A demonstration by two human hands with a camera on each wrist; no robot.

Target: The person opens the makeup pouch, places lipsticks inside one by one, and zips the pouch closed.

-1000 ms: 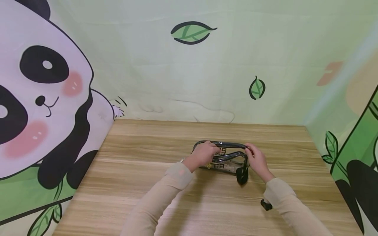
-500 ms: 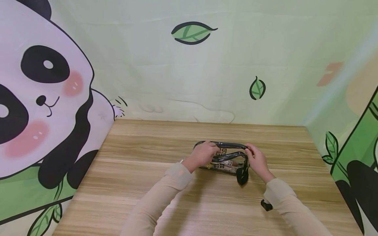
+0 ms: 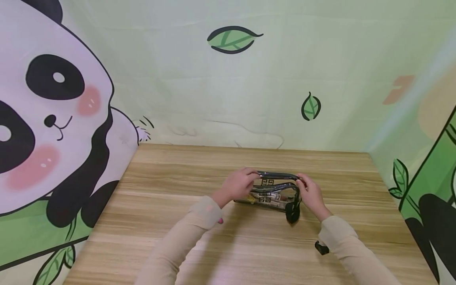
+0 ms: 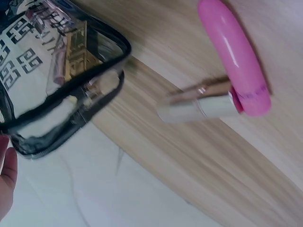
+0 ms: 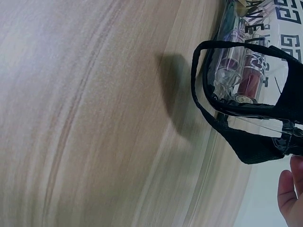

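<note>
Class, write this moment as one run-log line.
left hand: holds clear bag; right hand: pinches its end; pink tube: on table beside pale tube

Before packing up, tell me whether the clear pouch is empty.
Not empty: a dark-red tube and a gold item show through the clear pouch. How full, I cannot tell.

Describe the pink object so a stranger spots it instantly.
On the wood-grain table, find the clear bag. Right of it in the left wrist view lies the pink object: long, brighter than the pale tube and coppery tube beside it.
</note>
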